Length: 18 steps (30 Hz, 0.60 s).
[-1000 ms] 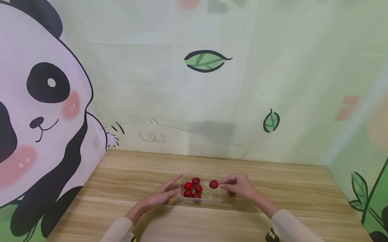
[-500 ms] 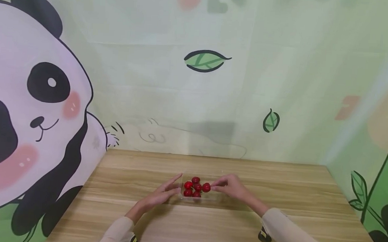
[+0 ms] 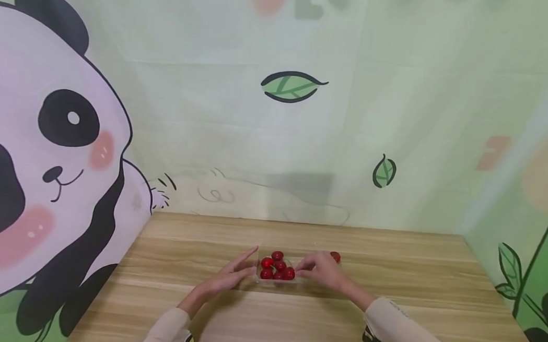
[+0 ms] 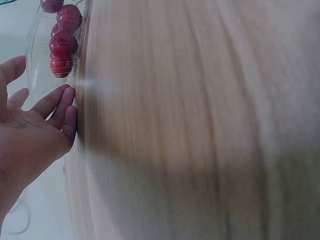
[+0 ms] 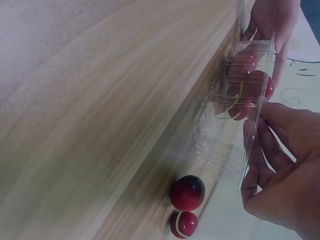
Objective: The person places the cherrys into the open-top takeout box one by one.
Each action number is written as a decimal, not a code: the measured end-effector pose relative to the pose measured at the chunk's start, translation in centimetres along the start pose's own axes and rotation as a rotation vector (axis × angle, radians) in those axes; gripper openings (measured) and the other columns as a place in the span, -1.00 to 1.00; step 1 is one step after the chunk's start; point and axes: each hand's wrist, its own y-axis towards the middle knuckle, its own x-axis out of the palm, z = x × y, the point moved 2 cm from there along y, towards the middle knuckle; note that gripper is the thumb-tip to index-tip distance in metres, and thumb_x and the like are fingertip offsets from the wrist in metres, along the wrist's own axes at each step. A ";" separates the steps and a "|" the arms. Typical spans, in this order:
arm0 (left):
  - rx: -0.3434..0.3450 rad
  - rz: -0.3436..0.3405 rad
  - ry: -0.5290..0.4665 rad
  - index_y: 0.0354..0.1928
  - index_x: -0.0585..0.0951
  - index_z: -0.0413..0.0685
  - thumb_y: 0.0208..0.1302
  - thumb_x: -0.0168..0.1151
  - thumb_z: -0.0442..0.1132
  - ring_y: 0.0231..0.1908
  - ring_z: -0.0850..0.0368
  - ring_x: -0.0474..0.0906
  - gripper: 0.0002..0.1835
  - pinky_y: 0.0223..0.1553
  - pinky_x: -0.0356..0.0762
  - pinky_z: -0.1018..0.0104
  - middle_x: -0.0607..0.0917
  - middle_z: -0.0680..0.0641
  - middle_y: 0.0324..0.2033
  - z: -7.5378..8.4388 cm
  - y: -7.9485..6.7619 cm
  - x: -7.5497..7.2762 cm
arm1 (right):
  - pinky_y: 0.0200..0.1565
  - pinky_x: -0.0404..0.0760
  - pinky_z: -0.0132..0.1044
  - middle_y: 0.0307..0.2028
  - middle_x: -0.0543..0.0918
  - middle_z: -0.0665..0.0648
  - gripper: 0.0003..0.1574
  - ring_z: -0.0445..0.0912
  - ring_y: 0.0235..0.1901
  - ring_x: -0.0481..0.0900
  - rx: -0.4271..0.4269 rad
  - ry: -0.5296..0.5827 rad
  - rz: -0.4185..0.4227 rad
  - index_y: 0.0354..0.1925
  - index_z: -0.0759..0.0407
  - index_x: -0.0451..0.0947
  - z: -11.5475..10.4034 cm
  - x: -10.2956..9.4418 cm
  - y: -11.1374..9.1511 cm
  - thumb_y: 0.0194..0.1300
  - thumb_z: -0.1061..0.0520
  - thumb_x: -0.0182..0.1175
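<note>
Several red cherries (image 3: 267, 262) lie in a clear plastic box (image 3: 269, 281), mostly toward its left end. My left hand (image 3: 230, 275) rests at the box's left end, fingers extended and thumb apart; the left wrist view shows this hand (image 4: 37, 125) with its fingertips close to the clear wall. Over the right part of the box, my right hand (image 3: 324, 271) has thumb and fingertips at a cherry (image 3: 288, 273) that sits low beside the others. Seen from the right wrist, the fingers (image 5: 270, 150) reach over the rim, thumb and forefinger pinching at that cherry.
Two more cherries, a darker one (image 5: 187, 193) and one with a pale stem across it (image 5: 184, 224), lie on the wooden table (image 3: 264, 322) right of the box. A panda-printed backdrop (image 3: 212, 109) stands behind the table.
My right hand has moved left and down, bringing its cherry against the others in the box. A cherry on the table to the right has come into sight behind this hand. The left hand stays put.
</note>
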 end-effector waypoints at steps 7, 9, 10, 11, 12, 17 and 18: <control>-0.004 -0.005 -0.008 0.65 -0.02 0.13 0.60 0.02 -0.07 0.51 -0.39 0.17 -0.27 0.47 0.10 -0.40 0.27 -0.41 0.50 0.1 -0.1 -0.2 | -0.27 0.59 -0.48 -0.29 0.84 0.10 -0.93 -0.19 -0.30 0.70 -0.021 -0.056 -0.036 -0.27 0.22 0.81 0.1 0.1 0.2 0.26 0.25 0.41; -0.006 -0.008 -0.011 0.65 -0.03 0.13 0.60 0.02 -0.08 0.51 -0.39 0.17 -0.27 0.47 0.08 -0.42 0.28 -0.41 0.49 0.2 -0.2 -0.3 | -0.28 0.59 -0.49 -0.29 0.85 0.11 -0.93 -0.17 -0.29 0.71 -0.035 -0.069 -0.040 -0.27 0.22 0.81 0.1 0.2 0.3 0.26 0.25 0.41; -0.007 -0.009 -0.011 0.65 -0.03 0.14 0.60 0.01 -0.08 0.51 -0.39 0.17 -0.27 0.47 0.08 -0.42 0.28 -0.41 0.49 0.2 -0.2 -0.3 | -0.28 0.59 -0.49 -0.29 0.85 0.11 -0.92 -0.16 -0.29 0.72 -0.041 -0.075 -0.042 -0.27 0.22 0.81 0.1 0.2 0.3 0.26 0.25 0.41; -0.005 -0.011 -0.011 0.65 -0.03 0.14 0.60 0.01 -0.08 0.51 -0.39 0.17 -0.27 0.47 0.07 -0.42 0.28 -0.41 0.49 0.2 -0.2 -0.4 | -0.27 0.58 -0.50 -0.29 0.85 0.12 -0.92 -0.16 -0.29 0.72 -0.044 -0.080 -0.046 -0.26 0.23 0.81 0.1 0.2 0.3 0.26 0.25 0.41; -0.004 -0.012 -0.012 0.65 -0.04 0.13 0.60 0.01 -0.08 0.51 -0.39 0.17 -0.27 0.47 0.07 -0.43 0.28 -0.41 0.49 0.2 -0.2 -0.4 | -0.28 0.58 -0.50 -0.29 0.85 0.12 -0.92 -0.16 -0.29 0.72 -0.044 -0.082 -0.048 -0.26 0.22 0.81 0.1 0.1 0.3 0.27 0.25 0.40; -0.012 -0.009 -0.012 0.65 -0.03 0.16 0.59 0.02 -0.05 0.51 -0.40 0.16 -0.27 0.46 0.07 -0.44 0.28 -0.40 0.50 0.3 -0.2 -0.3 | -0.25 0.61 -0.46 -0.27 0.84 0.11 -0.90 -0.17 -0.29 0.71 -0.014 -0.071 -0.076 -0.24 0.20 0.80 0.2 -0.1 0.4 0.28 0.21 0.40; -0.015 -0.009 -0.010 0.65 -0.03 0.17 0.59 0.02 -0.04 0.51 -0.40 0.16 -0.27 0.46 0.07 -0.45 0.28 -0.39 0.50 0.3 -0.2 -0.3 | -0.24 0.62 -0.45 -0.27 0.84 0.11 -0.90 -0.17 -0.29 0.71 -0.012 -0.076 -0.081 -0.24 0.19 0.80 0.3 -0.1 0.4 0.28 0.20 0.40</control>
